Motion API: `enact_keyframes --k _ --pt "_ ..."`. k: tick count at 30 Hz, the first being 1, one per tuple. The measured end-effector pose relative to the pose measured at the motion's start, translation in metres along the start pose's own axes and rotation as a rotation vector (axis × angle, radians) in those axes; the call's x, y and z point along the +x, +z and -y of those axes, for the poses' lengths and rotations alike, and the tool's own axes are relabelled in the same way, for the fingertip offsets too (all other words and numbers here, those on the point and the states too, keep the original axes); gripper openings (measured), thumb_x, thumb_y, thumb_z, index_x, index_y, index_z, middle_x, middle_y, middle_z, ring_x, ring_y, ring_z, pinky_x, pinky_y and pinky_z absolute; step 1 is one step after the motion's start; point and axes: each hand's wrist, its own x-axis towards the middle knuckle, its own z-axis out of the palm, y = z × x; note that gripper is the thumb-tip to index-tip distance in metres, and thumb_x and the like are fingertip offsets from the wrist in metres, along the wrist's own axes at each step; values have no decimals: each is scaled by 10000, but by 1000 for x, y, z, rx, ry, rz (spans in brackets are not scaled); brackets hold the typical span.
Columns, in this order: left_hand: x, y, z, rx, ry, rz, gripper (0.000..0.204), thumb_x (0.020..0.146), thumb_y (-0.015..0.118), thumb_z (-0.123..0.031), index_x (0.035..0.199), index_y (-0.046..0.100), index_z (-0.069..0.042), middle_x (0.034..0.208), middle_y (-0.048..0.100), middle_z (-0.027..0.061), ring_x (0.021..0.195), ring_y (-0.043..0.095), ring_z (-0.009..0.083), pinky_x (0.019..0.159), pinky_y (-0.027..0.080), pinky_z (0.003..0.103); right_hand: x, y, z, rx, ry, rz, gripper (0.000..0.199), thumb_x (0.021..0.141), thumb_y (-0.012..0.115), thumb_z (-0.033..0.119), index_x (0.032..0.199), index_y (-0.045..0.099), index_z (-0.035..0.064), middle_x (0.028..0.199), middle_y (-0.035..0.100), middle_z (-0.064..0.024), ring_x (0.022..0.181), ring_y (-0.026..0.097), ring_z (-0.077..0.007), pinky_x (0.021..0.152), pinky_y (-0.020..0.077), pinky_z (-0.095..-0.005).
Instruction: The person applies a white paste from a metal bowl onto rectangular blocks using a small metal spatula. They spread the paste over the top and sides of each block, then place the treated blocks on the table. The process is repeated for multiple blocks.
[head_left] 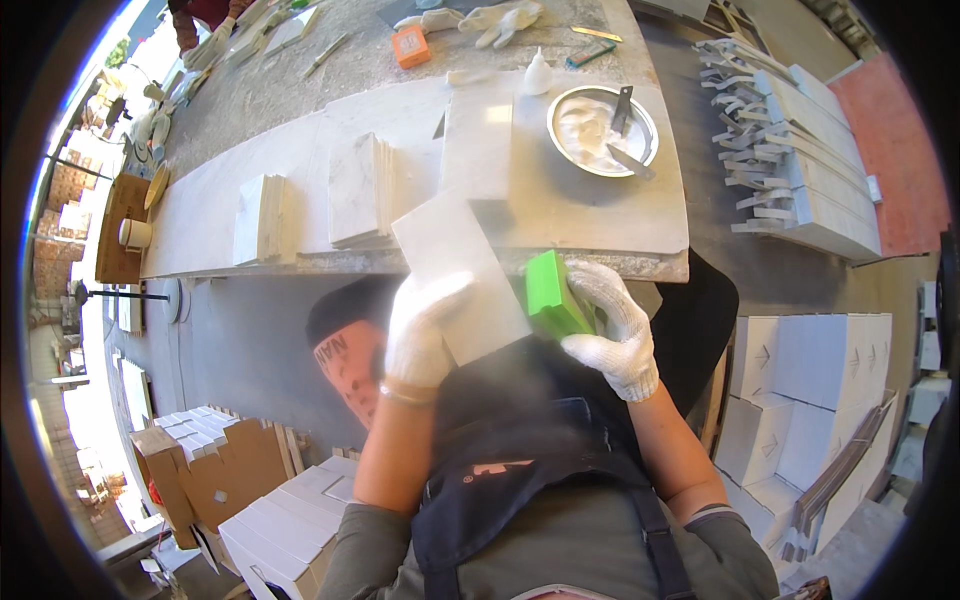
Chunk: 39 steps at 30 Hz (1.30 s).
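My left hand (425, 325), in a white knit glove, grips a thin white rectangular tile (462, 270) by its left side. The tile is tilted over my lap, just off the table's front edge. In my gloved right hand (615, 335) is a bright green block (553, 295), pinched between thumb and fingers beside the tile's right edge. A small gap seems to separate block and tile. On the worktable stand stacks of similar tiles (357, 190), with a shorter stack (258, 220) to their left.
A metal bowl (552, 130) of white paste holds two spatulas. Behind it are a white squeeze bottle (537, 72), an orange box (410, 47) and loose gloves (500, 22). White cartons (810, 380) rise at the right; more boxes (290, 520) stand lower left. Another person works far left.
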Motion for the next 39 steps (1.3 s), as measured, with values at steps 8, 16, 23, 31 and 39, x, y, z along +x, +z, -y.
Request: enact_keyframes --k 8,16,23,31,39 --pt "3 -6 -11 -161 -18 52 413 891 741 -54 1274 618 38 1111 717 131 961 737 250 861 625 399 15 6 -9 -252 125 38 667 744 819 25 1390 656 15 1479 561 -186 1384 538 -331 1167 413 -416" --pt "9 6 -6 -61 9 73 380 895 732 -35 1256 631 30 1089 716 115 933 730 234 843 617 374 11 -2 -1 -200 -109 176 659 729 853 54 1366 685 37 1504 536 -185 1414 504 -330 1170 403 -424" --pt "4 12 5 -183 -12 33 430 922 726 -58 1326 595 3 1150 696 102 1002 707 244 916 601 405 -9 -20 -17 353 283 -306 906 702 813 106 1545 493 20 1522 524 -148 1397 526 -297 1178 409 -441" --pt "11 28 46 -177 33 -15 350 1005 682 -82 1339 594 -34 1240 676 78 1143 659 250 1052 523 433 1 -9 9 -45 -113 -266 955 692 835 -23 1564 449 22 1521 538 -154 1413 519 -324 1174 414 -456" --pt "7 23 28 -96 186 -93 354 992 698 -90 1325 589 -31 1221 672 92 1133 661 253 1004 542 434 6 3 -27 -463 -232 -211 930 674 919 1 1514 521 29 1449 569 -192 1356 556 -343 1150 437 -434"
